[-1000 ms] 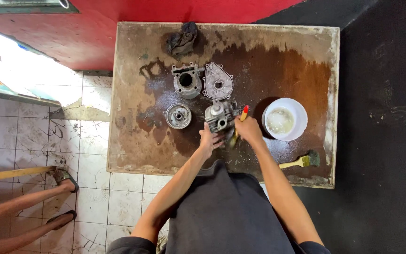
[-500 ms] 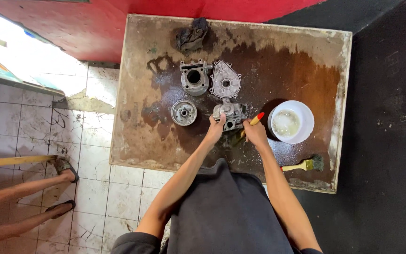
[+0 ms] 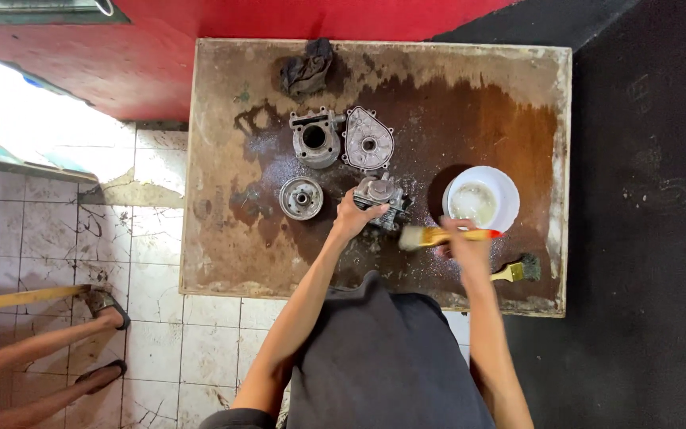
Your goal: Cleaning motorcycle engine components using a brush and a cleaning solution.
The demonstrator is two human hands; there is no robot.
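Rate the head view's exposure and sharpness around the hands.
Head view: daylight blows out the tiled floor at left; the wet board is evenly lit; the paintbrush in the right hand is slightly motion-blurred; the left hand and engine part stay sharp.

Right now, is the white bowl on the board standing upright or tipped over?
Upright. The white bowl shows its whole round rim and its pale inside, resting flat on the wet board.

Both arms reached toward twelve o'clock. The left hand [image 3: 348, 220], fingers curled shut, sat at eleven; the right hand [image 3: 464, 242] was fisted at one.
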